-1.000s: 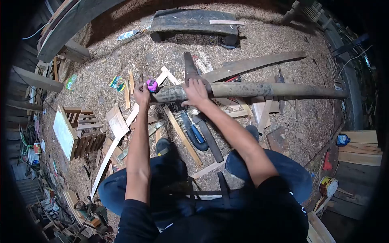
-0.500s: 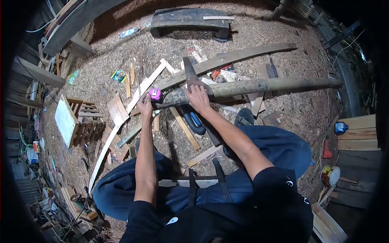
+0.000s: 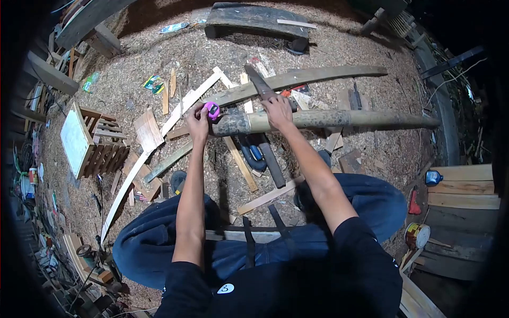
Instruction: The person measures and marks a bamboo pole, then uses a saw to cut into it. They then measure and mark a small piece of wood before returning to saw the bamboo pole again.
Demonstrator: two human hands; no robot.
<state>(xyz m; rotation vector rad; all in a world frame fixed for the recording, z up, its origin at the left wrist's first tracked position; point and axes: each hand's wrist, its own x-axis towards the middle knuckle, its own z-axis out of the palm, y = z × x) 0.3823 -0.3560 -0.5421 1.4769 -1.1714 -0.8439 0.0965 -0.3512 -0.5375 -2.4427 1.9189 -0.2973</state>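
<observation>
While left fingers [image 3: 193, 112] hold a tape measure [image 3: 212, 110], right fingers [image 3: 277, 105] hold a saw [image 3: 257, 81].

R hand [image 3: 278, 112] hides pt of saw [image 3: 258, 80] handle & a bit of pole [image 3: 366, 117], so exact grip unclear; tape [image 3: 211, 109] markings too small to read. Blue item [image 3: 255, 152] runs partly out of sight under pole. Far-L beam [image 3: 93, 18] & near shirt [image 3: 291, 286] cut off at edge, near-L clutter [image 3: 47, 254] too dim/small to ID.
</observation>
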